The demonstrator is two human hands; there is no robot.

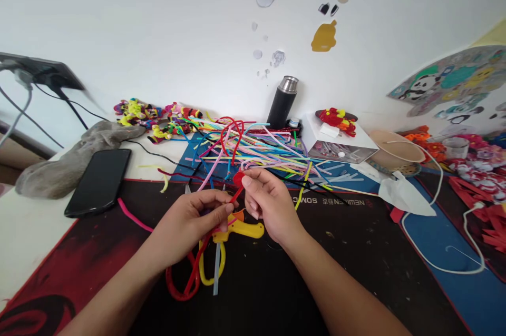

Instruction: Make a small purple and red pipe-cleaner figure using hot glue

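Above the desk mat, a red pipe cleaner (238, 178) stretches between my hands, its upper end a small flat round coil. My right hand (271, 201) pinches that coil between thumb and fingertips. Lower down the stem, my left hand (197, 223) grips the same pipe cleaner with thumb and forefinger, and red length trails below it. Beneath my hands lies a yellow hot glue gun (248, 228) with a clear glue stick (216, 273) out its back. Beside it are red-handled scissors (171, 286) and a yellow loop handle (203, 273), partly hidden by my left hand.
A heap of coloured pipe cleaners (256, 149) spreads behind my hands. Further back stand a black thermos (282, 103) and a white box (343, 141). A phone (98, 183) lies left. On the right are a white cable (438, 271), tissue (407, 196) and red pieces (494, 225).
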